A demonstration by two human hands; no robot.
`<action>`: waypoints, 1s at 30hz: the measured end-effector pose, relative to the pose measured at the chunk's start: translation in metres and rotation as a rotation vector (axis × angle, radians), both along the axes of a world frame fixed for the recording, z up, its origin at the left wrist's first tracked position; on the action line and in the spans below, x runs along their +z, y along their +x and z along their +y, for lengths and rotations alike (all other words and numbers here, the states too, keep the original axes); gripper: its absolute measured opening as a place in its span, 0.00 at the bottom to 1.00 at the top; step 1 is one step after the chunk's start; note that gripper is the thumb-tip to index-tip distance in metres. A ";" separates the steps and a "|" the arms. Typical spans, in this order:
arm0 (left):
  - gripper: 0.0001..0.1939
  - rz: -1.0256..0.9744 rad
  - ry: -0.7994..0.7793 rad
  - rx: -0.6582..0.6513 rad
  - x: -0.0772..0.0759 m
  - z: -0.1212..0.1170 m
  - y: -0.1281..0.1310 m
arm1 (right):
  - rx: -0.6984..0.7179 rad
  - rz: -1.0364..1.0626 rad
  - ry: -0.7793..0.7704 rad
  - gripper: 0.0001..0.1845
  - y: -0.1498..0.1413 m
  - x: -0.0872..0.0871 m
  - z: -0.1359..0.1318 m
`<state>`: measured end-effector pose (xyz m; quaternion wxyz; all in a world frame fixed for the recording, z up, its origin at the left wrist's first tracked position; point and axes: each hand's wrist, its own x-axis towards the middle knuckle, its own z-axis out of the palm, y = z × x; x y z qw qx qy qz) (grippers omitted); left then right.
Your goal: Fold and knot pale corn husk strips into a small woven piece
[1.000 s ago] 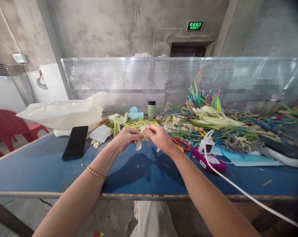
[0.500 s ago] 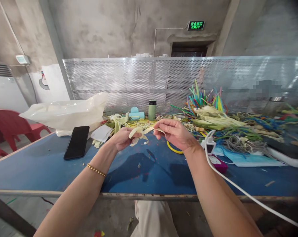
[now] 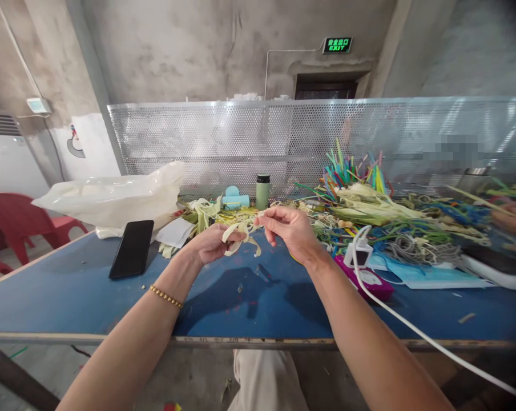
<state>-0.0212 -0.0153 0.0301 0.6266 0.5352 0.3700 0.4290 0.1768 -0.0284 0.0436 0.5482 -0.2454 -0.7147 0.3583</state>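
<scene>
Pale strip (image 3: 229,232) curls in the air over the blue counter (image 3: 91,302). A big white bag (image 3: 125,191) lies on the left side. The left hand (image 3: 214,240) pinches the strip — the right hand (image 3: 289,228) is just beside it, fingers bent, and I can't tell if they hold its end. A black phone (image 3: 132,249) lies near the bag — a green bottle (image 3: 262,193) stands farther back.

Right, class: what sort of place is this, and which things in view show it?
Probably a craft workshop: the left hand holds a curled pale strip, and husk-like leaves and a cluster of coloured stems lie among the clutter on the blue table.
</scene>
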 end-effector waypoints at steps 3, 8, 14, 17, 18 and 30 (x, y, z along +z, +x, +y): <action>0.11 0.010 -0.008 0.013 0.000 0.000 0.001 | -0.124 -0.137 0.062 0.11 -0.005 -0.004 0.002; 0.13 0.026 0.003 0.020 -0.003 0.003 0.002 | -0.408 -0.360 0.256 0.07 -0.014 -0.012 0.007; 0.13 0.031 0.016 0.011 -0.007 0.005 0.001 | -0.546 -0.451 0.313 0.05 -0.020 -0.018 0.008; 0.13 0.023 0.027 -0.012 -0.008 0.005 0.001 | -0.562 -0.459 0.321 0.06 -0.021 -0.020 0.009; 0.13 0.022 0.033 -0.020 -0.008 0.004 0.001 | -0.563 -0.460 0.325 0.06 -0.021 -0.020 0.010; 0.13 0.084 0.095 -0.016 -0.008 0.002 0.002 | -0.452 -0.488 0.320 0.09 -0.023 -0.019 0.005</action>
